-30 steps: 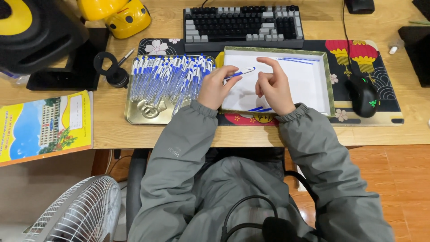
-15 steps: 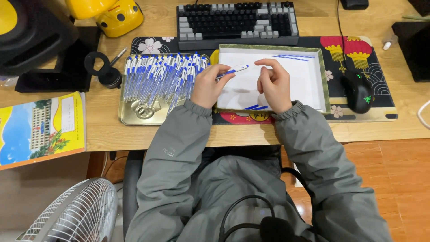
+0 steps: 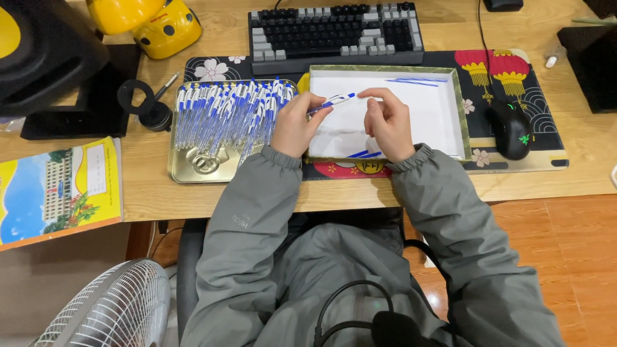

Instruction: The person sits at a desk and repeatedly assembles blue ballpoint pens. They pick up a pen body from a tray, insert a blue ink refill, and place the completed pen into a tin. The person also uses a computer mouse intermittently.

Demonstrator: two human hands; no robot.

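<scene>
My left hand (image 3: 294, 125) holds a blue and white pen (image 3: 334, 103) by its rear end, tip pointing right. My right hand (image 3: 387, 122) is just beside the pen's tip with fingers curled; whether it pinches the tip I cannot tell. Both hands hover over the left part of a white box lid (image 3: 437, 122) with a green patterned rim. Left of my left hand, a gold metal tray (image 3: 186, 170) is filled with several blue and white pens (image 3: 225, 112). Thin blue refills (image 3: 411, 81) lie in the lid's far part, and more blue refills (image 3: 363, 154) lie near my right wrist.
A black and grey keyboard (image 3: 334, 29) lies behind the lid. A black mouse (image 3: 511, 128) rests on the patterned desk mat (image 3: 540, 157) at right. A yellow booklet (image 3: 54, 189) lies at left, a white fan (image 3: 109, 308) stands below it, and a yellow toy (image 3: 154, 22) sits far left.
My hands have stayed over the lid with the pen between them; the pen sits slightly lower and flatter. The camera view shifted a little.
</scene>
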